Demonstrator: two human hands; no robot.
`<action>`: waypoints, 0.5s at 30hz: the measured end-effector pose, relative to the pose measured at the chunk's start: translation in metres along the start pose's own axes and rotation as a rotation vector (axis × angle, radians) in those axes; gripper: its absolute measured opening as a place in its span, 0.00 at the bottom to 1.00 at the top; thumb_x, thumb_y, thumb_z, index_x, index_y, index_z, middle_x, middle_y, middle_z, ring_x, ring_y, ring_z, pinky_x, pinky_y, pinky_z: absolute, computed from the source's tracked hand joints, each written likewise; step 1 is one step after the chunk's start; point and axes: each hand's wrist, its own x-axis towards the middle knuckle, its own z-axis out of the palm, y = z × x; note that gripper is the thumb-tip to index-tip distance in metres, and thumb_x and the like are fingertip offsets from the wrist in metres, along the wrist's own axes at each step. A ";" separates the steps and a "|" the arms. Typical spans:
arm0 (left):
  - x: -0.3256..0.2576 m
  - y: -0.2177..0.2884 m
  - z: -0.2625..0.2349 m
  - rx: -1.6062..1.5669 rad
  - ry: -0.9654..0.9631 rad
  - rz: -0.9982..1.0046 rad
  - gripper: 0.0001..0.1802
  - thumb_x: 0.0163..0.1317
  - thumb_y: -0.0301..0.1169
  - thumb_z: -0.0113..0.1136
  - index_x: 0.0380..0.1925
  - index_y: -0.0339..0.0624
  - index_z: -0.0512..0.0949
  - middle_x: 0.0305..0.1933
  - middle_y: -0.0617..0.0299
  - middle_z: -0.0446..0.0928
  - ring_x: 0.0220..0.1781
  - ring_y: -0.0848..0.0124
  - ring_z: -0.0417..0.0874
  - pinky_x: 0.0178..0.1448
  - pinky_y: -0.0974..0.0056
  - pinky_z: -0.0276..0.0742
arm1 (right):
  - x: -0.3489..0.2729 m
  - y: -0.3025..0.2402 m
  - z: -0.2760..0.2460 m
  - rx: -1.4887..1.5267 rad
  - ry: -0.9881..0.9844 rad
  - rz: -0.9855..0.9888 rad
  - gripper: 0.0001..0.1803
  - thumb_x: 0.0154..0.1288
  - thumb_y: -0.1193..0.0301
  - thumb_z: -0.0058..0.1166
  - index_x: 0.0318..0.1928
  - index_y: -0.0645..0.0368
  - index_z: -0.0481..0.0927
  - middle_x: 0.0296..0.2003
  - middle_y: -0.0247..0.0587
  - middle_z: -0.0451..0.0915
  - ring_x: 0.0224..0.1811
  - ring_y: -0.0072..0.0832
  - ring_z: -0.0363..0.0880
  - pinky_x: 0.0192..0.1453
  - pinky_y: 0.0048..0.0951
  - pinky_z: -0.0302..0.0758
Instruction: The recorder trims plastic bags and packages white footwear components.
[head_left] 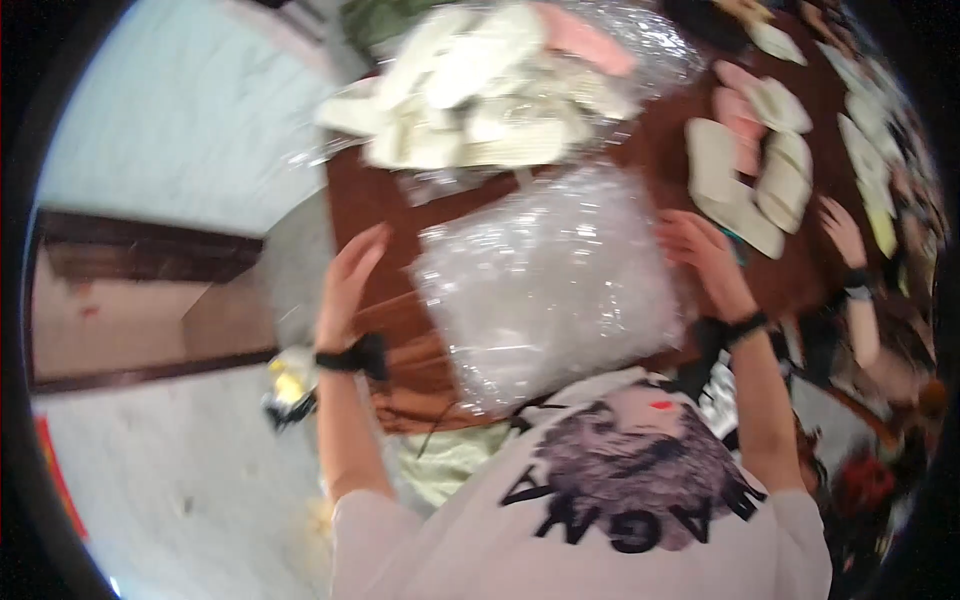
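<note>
1. Lying centrally on the brown tabletop (815, 100): clear plastic packaging (545, 295).
2. Left hand (353, 275), 9 o'clock: grip spread; right hand (708, 262), 2 o'clock: loosely spread, contact unclear.
3. Tugging could slide slick clear plastic packaging off toward 6 o'clock.

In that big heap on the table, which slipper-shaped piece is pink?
The pink piece at the upper right of the heap, beyond the clear plastic; the other pieces look creamy white.

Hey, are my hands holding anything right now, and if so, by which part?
Your left hand holds nothing. Your right hand is at the plastic's right edge; the blur hides whether it grips there.
</note>
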 end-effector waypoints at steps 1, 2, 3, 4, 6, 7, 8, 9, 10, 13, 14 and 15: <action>0.014 0.011 -0.001 -0.122 0.005 0.025 0.21 0.71 0.34 0.51 0.59 0.32 0.72 0.59 0.54 0.76 0.62 0.67 0.76 0.67 0.65 0.66 | -0.007 -0.001 0.001 -0.042 0.030 -0.016 0.21 0.74 0.58 0.45 0.58 0.59 0.75 0.47 0.34 0.79 0.51 0.21 0.76 0.55 0.24 0.71; 0.025 0.014 0.002 -0.335 0.059 0.030 0.22 0.73 0.36 0.48 0.60 0.32 0.71 0.59 0.52 0.77 0.61 0.65 0.76 0.66 0.63 0.68 | -0.009 0.004 -0.002 -0.101 0.038 -0.029 0.21 0.74 0.59 0.45 0.57 0.60 0.75 0.46 0.33 0.80 0.49 0.21 0.76 0.54 0.24 0.71; 0.033 0.027 0.002 -0.488 0.101 0.039 0.23 0.74 0.36 0.46 0.62 0.32 0.68 0.59 0.50 0.76 0.61 0.62 0.76 0.66 0.60 0.69 | -0.008 0.015 -0.008 -0.139 0.011 -0.028 0.20 0.74 0.61 0.46 0.57 0.61 0.75 0.45 0.34 0.81 0.46 0.21 0.77 0.52 0.24 0.72; 0.036 0.027 -0.005 -0.638 0.097 0.121 0.25 0.75 0.37 0.43 0.64 0.31 0.64 0.63 0.47 0.71 0.65 0.57 0.73 0.68 0.53 0.68 | -0.005 0.029 -0.012 -0.159 -0.009 -0.009 0.19 0.73 0.63 0.47 0.56 0.61 0.76 0.43 0.35 0.81 0.45 0.22 0.78 0.51 0.24 0.73; 0.035 0.033 -0.012 -0.774 0.166 0.172 0.25 0.74 0.38 0.44 0.64 0.33 0.64 0.62 0.49 0.71 0.64 0.57 0.73 0.68 0.52 0.69 | -0.006 0.043 -0.009 -0.213 -0.078 0.005 0.18 0.73 0.63 0.47 0.56 0.61 0.76 0.43 0.35 0.81 0.45 0.22 0.78 0.51 0.24 0.73; 0.033 0.035 -0.014 -0.919 0.202 0.226 0.25 0.74 0.38 0.45 0.65 0.34 0.63 0.61 0.51 0.72 0.64 0.58 0.73 0.68 0.52 0.69 | -0.004 0.049 -0.006 -0.266 -0.114 0.026 0.18 0.73 0.64 0.47 0.56 0.61 0.76 0.43 0.36 0.82 0.45 0.22 0.78 0.51 0.24 0.73; 0.031 0.034 -0.015 -1.003 0.232 0.247 0.25 0.73 0.39 0.47 0.65 0.37 0.63 0.58 0.55 0.73 0.61 0.60 0.75 0.68 0.52 0.70 | 0.000 0.053 0.000 -0.278 -0.141 0.019 0.18 0.73 0.64 0.47 0.56 0.61 0.76 0.43 0.36 0.82 0.45 0.22 0.78 0.51 0.24 0.73; 0.031 0.034 -0.017 -1.007 0.256 0.257 0.25 0.73 0.39 0.47 0.65 0.37 0.63 0.58 0.55 0.73 0.61 0.60 0.75 0.68 0.52 0.70 | 0.003 0.054 0.005 -0.268 -0.161 0.032 0.18 0.73 0.65 0.48 0.56 0.62 0.76 0.43 0.36 0.82 0.45 0.22 0.78 0.50 0.23 0.73; 0.030 0.032 -0.019 -1.031 0.289 0.244 0.25 0.73 0.39 0.47 0.64 0.38 0.63 0.57 0.56 0.73 0.60 0.61 0.75 0.68 0.53 0.70 | 0.007 0.055 0.008 -0.261 -0.180 0.047 0.18 0.72 0.66 0.48 0.57 0.62 0.76 0.43 0.36 0.82 0.44 0.23 0.78 0.49 0.23 0.73; 0.030 0.022 -0.016 -1.137 0.333 0.256 0.22 0.73 0.38 0.48 0.62 0.40 0.67 0.55 0.59 0.75 0.58 0.64 0.76 0.67 0.55 0.70 | 0.016 0.058 0.015 -0.327 -0.219 -0.031 0.17 0.70 0.71 0.51 0.58 0.59 0.76 0.43 0.36 0.82 0.43 0.22 0.78 0.48 0.24 0.73; 0.030 0.017 -0.013 -1.273 0.320 0.274 0.20 0.73 0.37 0.48 0.60 0.42 0.68 0.54 0.60 0.76 0.57 0.65 0.77 0.66 0.56 0.71 | 0.017 0.059 0.019 -0.527 -0.115 -0.086 0.21 0.64 0.78 0.54 0.58 0.56 0.76 0.43 0.36 0.82 0.43 0.22 0.79 0.48 0.25 0.75; 0.029 0.014 -0.009 -1.401 0.308 0.291 0.18 0.73 0.36 0.48 0.59 0.43 0.69 0.52 0.61 0.77 0.57 0.67 0.77 0.65 0.57 0.71 | 0.018 0.051 0.034 -0.538 -0.129 -0.093 0.21 0.64 0.78 0.54 0.58 0.56 0.76 0.43 0.36 0.82 0.43 0.22 0.79 0.48 0.25 0.75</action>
